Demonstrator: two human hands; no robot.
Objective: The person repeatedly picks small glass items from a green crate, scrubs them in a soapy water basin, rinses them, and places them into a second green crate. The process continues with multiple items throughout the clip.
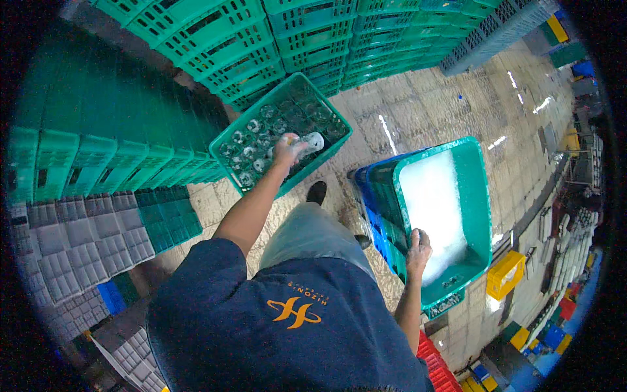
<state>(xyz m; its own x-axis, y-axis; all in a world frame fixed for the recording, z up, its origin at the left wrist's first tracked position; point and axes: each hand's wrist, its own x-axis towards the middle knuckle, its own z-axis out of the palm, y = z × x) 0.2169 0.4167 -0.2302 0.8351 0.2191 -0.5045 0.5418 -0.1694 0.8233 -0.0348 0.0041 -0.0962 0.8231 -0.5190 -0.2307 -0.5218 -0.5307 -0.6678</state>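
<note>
My left hand (287, 151) is closed around a clear drinking glass (315, 141), which lies tilted on its side above a green crate (302, 175). Several more glasses (255, 125) stand close together in that crate, mostly in its left and middle part. To the right, a green tub (481, 215) holds white foam (430, 202) that covers most of its inside. My right hand (418, 250) grips the tub's near left rim, fingers folded over the edge; their tips are partly hidden.
Tall stacks of green crates (222, 49) rise ahead, with more stacks (98, 157) along the left. Blue crates (377, 222) sit under the tub. A yellow crate (505, 276) lies on the wet tiled floor (418, 108) at right, and a red crate (439, 366) is near my right elbow.
</note>
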